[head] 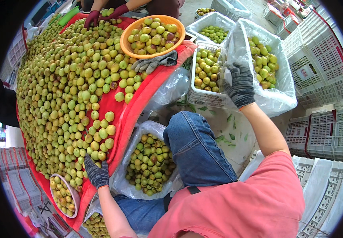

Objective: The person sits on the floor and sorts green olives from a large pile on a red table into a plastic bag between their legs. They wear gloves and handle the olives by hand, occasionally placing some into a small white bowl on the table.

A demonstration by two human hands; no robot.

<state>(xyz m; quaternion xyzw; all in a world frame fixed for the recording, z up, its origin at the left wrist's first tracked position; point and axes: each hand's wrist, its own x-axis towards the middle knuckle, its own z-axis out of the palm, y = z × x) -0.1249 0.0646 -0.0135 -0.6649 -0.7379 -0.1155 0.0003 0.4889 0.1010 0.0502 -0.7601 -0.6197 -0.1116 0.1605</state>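
Note:
My left hand, in a dark grey knit glove, rests at the near edge of a large heap of green-yellow jujubes spread on a red cloth. Its fingertips touch the fruit; whether one is gripped is not clear. My right hand, gloved alike, is at the clear plastic liner of a crate at the right, above the rim of a white crate of jujubes. What lies under its fingers is hidden. Beside it, larger jujubes sit inside the lined crate.
An orange basket of jujubes stands at the cloth's far edge, near a loose grey glove. A lined container of jujubes is between my legs. A pink basket leans at the left. White crates are stacked right. A co-worker's gloved hands touch the heap.

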